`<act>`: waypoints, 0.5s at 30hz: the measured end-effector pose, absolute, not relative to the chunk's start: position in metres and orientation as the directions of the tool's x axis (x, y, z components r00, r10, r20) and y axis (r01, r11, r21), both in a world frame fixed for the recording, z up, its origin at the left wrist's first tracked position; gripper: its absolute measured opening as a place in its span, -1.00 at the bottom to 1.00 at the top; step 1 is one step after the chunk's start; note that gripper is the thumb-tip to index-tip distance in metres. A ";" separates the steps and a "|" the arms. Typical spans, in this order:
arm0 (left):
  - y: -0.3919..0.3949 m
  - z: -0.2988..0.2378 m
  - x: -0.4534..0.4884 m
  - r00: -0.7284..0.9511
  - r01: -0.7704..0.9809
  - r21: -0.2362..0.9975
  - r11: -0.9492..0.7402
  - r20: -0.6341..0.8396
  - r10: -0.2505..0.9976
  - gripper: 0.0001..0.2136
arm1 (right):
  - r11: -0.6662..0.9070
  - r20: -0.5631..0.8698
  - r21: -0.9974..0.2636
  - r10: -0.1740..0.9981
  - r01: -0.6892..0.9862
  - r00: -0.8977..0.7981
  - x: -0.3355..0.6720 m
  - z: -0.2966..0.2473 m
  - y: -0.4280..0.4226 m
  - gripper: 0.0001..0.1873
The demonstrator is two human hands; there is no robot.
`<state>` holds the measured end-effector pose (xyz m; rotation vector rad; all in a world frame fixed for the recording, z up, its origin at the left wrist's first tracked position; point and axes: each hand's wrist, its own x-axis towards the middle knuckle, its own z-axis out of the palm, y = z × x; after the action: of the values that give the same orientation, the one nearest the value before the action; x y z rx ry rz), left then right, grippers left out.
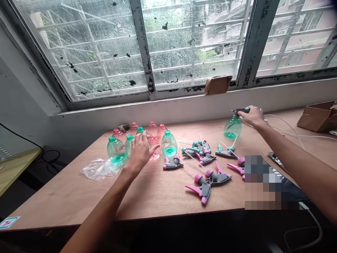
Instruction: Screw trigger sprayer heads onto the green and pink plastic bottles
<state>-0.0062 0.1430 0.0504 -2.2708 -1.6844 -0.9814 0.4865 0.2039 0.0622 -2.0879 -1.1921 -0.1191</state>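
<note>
At the back right of the table, my right hand (255, 116) is closed on the spray head of a green spray bottle (231, 128), which stands upright. My left hand (140, 149) is among the bottles at the left, thumb apart from the fingers; whether it touches one is hard to see. Around it stand clear green bottles without tops, one green bottle (169, 144) to its right and another green bottle (116, 151) to its left. Several pink bottles (152, 129) are behind. Loose trigger spray heads lie mid-table, such as a pink and grey spray head (204, 189) and a green and grey spray head (226, 150).
Crumpled clear plastic bags (98, 170) lie left of the bottles. A phone (275, 159) and a pixelated area are at the right front. A cardboard box (317, 117) and white cables (284, 130) occupy the back right. Windows rise behind the table (65, 196).
</note>
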 end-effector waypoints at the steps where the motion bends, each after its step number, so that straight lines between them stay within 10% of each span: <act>1: 0.140 0.049 -0.006 0.158 0.904 0.248 -0.349 0.564 0.811 -0.33 | -0.305 0.411 -0.545 0.715 0.781 0.566 0.487 0.060 0.202 -0.66; 7: 0.092 0.047 -0.022 0.177 0.891 0.299 -0.343 0.468 0.866 -0.37 | -0.178 0.580 -0.514 0.649 0.839 0.492 0.472 0.051 0.158 -0.17; 15: 0.012 0.005 -0.024 0.166 0.752 0.544 -0.372 0.391 0.905 -0.31 | 0.143 0.483 -0.200 0.875 0.969 -0.030 0.417 -0.035 0.041 -0.50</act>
<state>-0.0243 0.0125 0.0045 -2.5585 -1.8597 -1.1541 0.4174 0.0407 -0.0346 -1.7598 -1.9320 -0.2502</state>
